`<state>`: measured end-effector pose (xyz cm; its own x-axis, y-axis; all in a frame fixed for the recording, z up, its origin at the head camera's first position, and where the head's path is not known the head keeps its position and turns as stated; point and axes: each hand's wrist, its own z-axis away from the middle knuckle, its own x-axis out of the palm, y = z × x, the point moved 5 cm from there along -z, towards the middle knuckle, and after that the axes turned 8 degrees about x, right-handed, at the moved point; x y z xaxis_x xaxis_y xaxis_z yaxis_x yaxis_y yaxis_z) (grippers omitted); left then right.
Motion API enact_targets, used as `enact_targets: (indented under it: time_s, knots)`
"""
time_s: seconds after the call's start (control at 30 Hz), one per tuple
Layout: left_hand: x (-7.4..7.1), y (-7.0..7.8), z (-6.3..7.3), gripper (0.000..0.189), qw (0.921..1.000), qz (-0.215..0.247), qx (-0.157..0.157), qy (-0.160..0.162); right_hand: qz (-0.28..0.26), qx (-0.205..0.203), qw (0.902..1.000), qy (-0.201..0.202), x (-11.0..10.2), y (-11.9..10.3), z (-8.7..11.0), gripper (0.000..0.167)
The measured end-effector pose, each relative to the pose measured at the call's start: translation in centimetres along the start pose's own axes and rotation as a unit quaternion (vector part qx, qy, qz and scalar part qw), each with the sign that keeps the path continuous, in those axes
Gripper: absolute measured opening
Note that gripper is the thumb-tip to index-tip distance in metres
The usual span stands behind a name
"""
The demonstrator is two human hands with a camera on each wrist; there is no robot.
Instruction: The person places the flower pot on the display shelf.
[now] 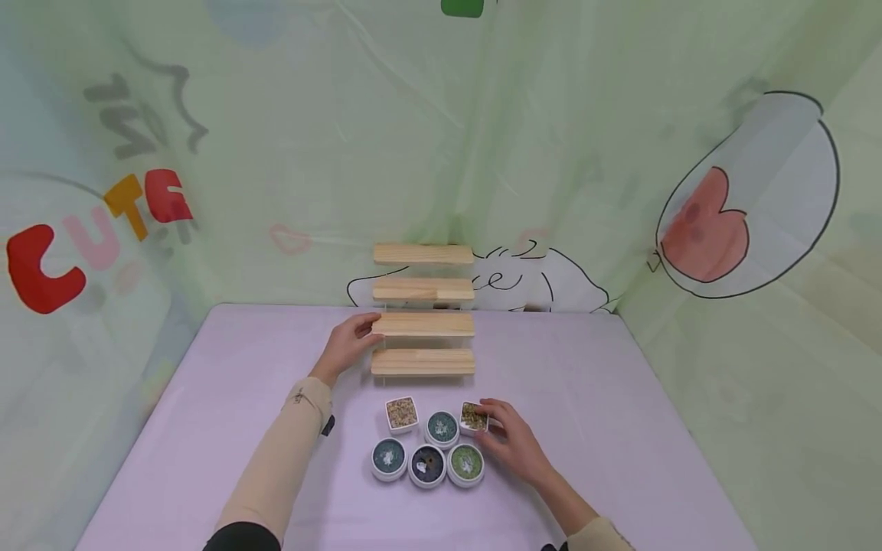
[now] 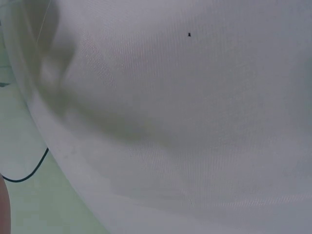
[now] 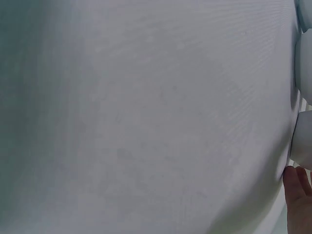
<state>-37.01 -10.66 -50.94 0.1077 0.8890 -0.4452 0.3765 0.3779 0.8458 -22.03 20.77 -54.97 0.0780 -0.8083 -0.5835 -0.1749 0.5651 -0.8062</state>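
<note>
A stepped stand of pale wooden planks [image 1: 423, 325] stands at the back middle of the table. My left hand [image 1: 347, 346] grips the left end of its second plank from the front, fingers above and thumb below. My right hand [image 1: 513, 444] holds the right side of a small square white pot [image 1: 474, 418] with greenish-brown granules on top. Beside it are another square pot [image 1: 402, 414] with tan granules and several round white pots, among them a green-topped one [image 1: 465, 463] and a dark-topped one [image 1: 427, 465]. In the right wrist view, fingertips [image 3: 293, 183] are near a white pot [image 3: 303, 139].
A pale lilac cloth [image 1: 586, 398] covers the table. Printed curtains [image 1: 331, 153] hang behind it and along both sides. The round pots stand close together in front of the stand.
</note>
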Motion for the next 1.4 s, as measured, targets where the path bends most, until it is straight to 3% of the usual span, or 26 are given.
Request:
enact_targets:
  time_s: [0.33, 0.57, 0.83, 1.2, 1.4]
  knots:
    - [0.0, 0.0, 0.1, 0.054, 1.0, 0.006, -0.005, 0.003, -0.019, 0.017, 0.9995, 0.017, 0.3, 0.1, -0.7, 0.039]
    - [0.0, 0.0, 0.2, 0.054, 1.0, -0.003, -0.007, 0.0, -0.023, 0.019, 0.9992, 0.028, 0.0, -1.3, -1.9, 0.035]
    - [0.0, -0.3, 0.4, 0.055, 0.9999, -0.014, -0.006, -0.003, -0.018, 0.032, 0.9992, 0.015, -0.5, -3.8, -4.7, 0.036]
    - [0.1, -0.2, 0.1, 0.055, 1.0, 0.0, 0.003, -0.005, -0.041, -0.016, 0.9986, 0.03, -1.0, -8.1, -8.5, 0.034]
    - [0.2, 0.3, 0.1, 0.055, 1.0, -0.007, 0.0, -0.003, -0.054, -0.014, 0.9976, 0.041, -1.6, -9.6, -10.8, 0.034]
